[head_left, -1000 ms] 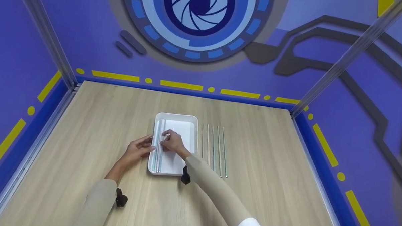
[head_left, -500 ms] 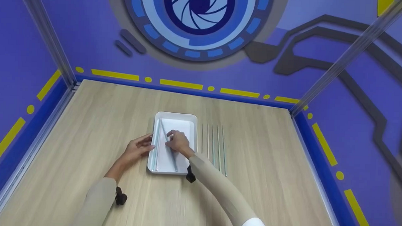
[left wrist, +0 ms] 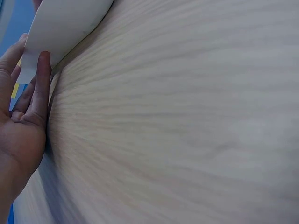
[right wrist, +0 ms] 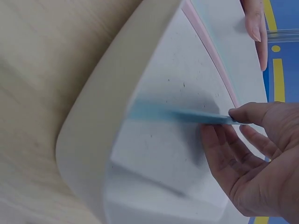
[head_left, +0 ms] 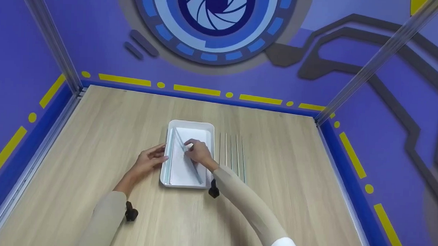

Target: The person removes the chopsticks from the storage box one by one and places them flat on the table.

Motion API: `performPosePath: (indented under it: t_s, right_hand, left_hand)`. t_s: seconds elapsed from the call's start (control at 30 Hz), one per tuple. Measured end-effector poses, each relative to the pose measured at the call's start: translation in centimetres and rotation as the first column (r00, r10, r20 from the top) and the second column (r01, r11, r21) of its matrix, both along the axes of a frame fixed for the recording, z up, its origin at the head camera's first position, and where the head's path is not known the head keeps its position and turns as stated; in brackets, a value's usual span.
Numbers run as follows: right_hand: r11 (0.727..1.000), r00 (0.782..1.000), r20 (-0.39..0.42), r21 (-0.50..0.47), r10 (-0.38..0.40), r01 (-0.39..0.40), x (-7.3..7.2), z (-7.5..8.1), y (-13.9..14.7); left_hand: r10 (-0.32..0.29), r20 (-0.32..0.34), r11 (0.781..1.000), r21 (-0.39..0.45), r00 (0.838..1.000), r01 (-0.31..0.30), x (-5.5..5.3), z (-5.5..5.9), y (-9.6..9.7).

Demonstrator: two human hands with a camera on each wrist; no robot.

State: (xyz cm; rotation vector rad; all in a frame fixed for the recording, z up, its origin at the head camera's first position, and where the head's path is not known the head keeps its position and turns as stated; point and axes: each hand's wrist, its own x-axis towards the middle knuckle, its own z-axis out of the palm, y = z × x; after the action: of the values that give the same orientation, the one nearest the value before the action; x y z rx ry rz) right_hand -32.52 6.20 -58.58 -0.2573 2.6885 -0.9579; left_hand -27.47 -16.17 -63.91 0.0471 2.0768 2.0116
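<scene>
A white rectangular tray [head_left: 200, 126] sits mid-table. My right hand [head_left: 200, 153] is over it, pinching a long thin light-blue stick [right wrist: 187, 115] between thumb and fingers. The stick slants across the tray, its far end near the upper left corner and its near end towards the lower right. Along the tray's left side lie a pink stick [right wrist: 210, 44] and a pale green one [right wrist: 212, 23]. At the left rim, my left hand [head_left: 147, 162] touches the tray's outer wall [left wrist: 65, 32] with fairly straight fingers.
Right of the tray, several thin sticks [head_left: 232, 149] lie side by side on the wooden table [head_left: 283, 169], their lower ends partly hidden by my right sleeve [head_left: 245, 196]. Blue panels [head_left: 242, 76] with metal posts enclose the table at the back and sides.
My right hand has moved right with the blue stick, parting it from the sticks at the tray's left side. Its near end has swung right; the left hand stays at the rim.
</scene>
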Motion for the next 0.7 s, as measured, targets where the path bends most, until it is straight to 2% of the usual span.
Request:
performPosePath:
  t_s: [0.23, 0.33, 0.5, 0.7]
  right_hand:
    - [0.997, 1.0, 0.02, -0.075, -0.014, 0.015, 0.2, 0.2, 0.8]
    - [0.989, 0.998, 0.051, -0.144, -0.024, 0.031, 0.1, 0.3, 1.1]
    - [0.955, 0.996, 0.083, -0.288, -0.045, 0.067, 0.0, 0.4, 1.8]
    - [0.917, 0.991, 0.12, -0.387, -0.054, 0.097, 0.2, 0.5, 2.5]
  left_hand:
    - [0.01, -0.019, 1.0, -0.004, 1.0, -0.01, 0.1, 0.1, -0.1]
    - [0.01, -0.016, 1.0, 0.002, 1.0, -0.01, 0.1, 0.0, -0.1]
    - [-0.004, -0.003, 1.0, 0.016, 1.0, 0.004, -0.1, -0.1, -0.2]
    - [-0.002, -0.004, 1.0, 0.004, 1.0, 0.002, -0.1, -0.1, -0.1]
